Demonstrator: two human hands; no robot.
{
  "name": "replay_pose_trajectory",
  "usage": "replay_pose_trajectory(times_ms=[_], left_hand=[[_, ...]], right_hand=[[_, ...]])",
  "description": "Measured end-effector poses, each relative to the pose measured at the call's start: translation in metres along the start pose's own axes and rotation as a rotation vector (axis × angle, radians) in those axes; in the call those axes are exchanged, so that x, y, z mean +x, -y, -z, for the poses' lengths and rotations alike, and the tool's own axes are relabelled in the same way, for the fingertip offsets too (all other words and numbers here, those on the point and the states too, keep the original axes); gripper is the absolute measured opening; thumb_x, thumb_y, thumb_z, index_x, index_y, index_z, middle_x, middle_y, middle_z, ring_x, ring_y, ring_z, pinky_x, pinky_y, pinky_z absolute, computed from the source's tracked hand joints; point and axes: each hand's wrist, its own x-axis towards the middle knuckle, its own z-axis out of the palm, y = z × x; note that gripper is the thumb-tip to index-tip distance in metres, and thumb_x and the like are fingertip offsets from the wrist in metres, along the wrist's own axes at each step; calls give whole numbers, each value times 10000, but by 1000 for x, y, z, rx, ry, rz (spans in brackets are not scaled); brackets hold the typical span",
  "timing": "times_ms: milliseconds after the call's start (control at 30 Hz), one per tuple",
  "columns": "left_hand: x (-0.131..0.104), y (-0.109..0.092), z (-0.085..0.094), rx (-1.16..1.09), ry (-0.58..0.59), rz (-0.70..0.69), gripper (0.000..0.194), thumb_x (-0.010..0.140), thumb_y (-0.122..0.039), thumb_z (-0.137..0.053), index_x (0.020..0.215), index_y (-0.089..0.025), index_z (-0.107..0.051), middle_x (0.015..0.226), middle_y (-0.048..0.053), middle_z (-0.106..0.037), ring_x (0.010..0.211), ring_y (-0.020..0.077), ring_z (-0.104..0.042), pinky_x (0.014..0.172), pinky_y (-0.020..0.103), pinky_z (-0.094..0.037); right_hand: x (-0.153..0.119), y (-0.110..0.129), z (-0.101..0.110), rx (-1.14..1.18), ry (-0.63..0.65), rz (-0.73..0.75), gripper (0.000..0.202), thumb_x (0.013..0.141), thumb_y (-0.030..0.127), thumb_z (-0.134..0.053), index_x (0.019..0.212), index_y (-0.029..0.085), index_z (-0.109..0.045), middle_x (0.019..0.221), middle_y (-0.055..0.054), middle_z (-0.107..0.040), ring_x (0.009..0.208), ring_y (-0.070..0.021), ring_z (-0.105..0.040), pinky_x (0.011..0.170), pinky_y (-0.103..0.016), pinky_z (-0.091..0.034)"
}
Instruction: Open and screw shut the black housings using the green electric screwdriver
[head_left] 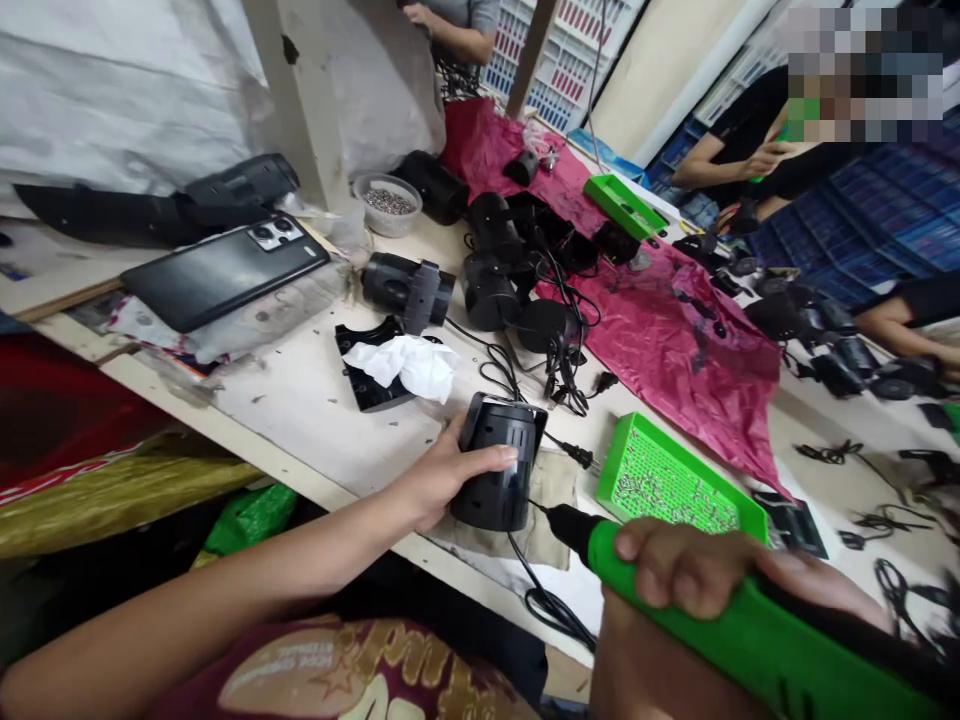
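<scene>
A black cylindrical housing (491, 490) with a bracket stands on a beige cloth near the table's front edge. My left hand (450, 470) grips it from the left, thumb across its front. Wrapped round a green and black electric screwdriver (750, 620) is my right hand (690, 570); the tool's thin bit reaches the housing's lower right side. Whether the bit touches a screw is too small to tell. A green tray (615, 465) of small screws lies just behind the screwdriver. From the housing's base a black cable (555, 605) hangs over the table edge.
Behind the housing are a black half shell (375, 390) with white tissue (412, 365), more black housings (487, 290) with cables, and a tub of screws (388, 205). A phone (232, 270) lies left. Pink plastic (675, 350) spreads right. Other people work across the table.
</scene>
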Motion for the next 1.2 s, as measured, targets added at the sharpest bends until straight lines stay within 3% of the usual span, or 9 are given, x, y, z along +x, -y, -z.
replay_pose_trajectory(times_ms=[33, 100, 200, 400, 667, 867, 1000, 1100, 1200], left_hand=[[0, 1, 0, 0, 1, -4, 561, 625, -324, -800, 1106, -208, -535, 950, 51, -630, 825, 204, -599, 765, 365, -482], [1, 2, -1, 3, -7, -27, 564, 645, -321, -789, 1132, -213, -524, 953, 44, -626, 823, 193, -591, 770, 353, -479], [1, 2, -3, 29, -36, -63, 563, 640, -312, -788, 1129, -212, -528, 957, 35, -618, 824, 178, -576, 770, 331, -469], [0, 3, -7, 56, -62, -85, 531, 629, -314, -790, 1084, -198, -543, 929, 37, -619, 819, 182, -581, 741, 318, -472], [-4, 11, 1, 7, -54, -82, 626, 639, -309, -814, 1189, -209, -533, 979, 74, -664, 864, 249, -631, 748, 403, -520], [-5, 8, 8, 59, -38, -51, 675, 618, -336, -828, 1207, -201, -529, 1031, 87, -688, 961, 277, -641, 818, 398, -520], [-4, 5, 13, 44, -26, 17, 716, 595, -399, -834, 1204, -175, -532, 1078, 123, -695, 1048, 328, -630, 873, 444, -517], [-2, 1, 16, 26, -16, 72, 715, 590, -435, -840, 1184, -156, -557, 1111, 151, -695, 1096, 358, -616, 909, 474, -508], [-1, -5, 13, -12, -20, 103, 672, 646, -505, -795, 1190, -175, -580, 1157, 138, -690, 1145, 353, -600, 964, 482, -484]], right_hand=[[4, -4, -12, 33, 4, 61, 338, 851, 529, -525, 678, 266, -649, 485, 24, -532, 425, -164, -521, 510, -370, -517], [10, -10, -35, 95, -115, 195, 227, 879, 443, -502, 872, 285, -664, 562, 39, -582, 443, -147, -540, 504, -342, -503], [12, -14, -54, 127, -235, 243, 209, 904, 404, -483, 935, 264, -635, 608, 61, -588, 467, -122, -546, 513, -307, -497], [4, -12, -57, 104, -352, 244, 343, 790, 567, -619, 893, 241, -585, 607, 88, -506, 454, -101, -478, 512, -295, -481], [0, -12, -67, 162, -497, 332, 595, 782, 776, -399, 895, 231, -608, 566, 80, -489, 423, -99, -446, 483, -285, -447], [-7, 7, -67, 172, -546, 282, 710, 759, 840, -323, 974, 238, -629, 585, 65, -495, 437, -104, -462, 519, -304, -448], [-11, 13, -57, 153, -616, 304, 665, 731, 821, -439, 974, 235, -637, 583, 65, -512, 444, -105, -463, 524, -297, -459], [-7, 7, -43, 111, -630, 234, 602, 680, 751, -594, 943, 212, -641, 593, 55, -544, 475, -115, -488, 544, -299, -467], [1, -1, -29, -37, -644, 109, 455, 746, 577, -649, 996, 198, -628, 680, 20, -584, 572, -145, -550, 592, -320, -475]])
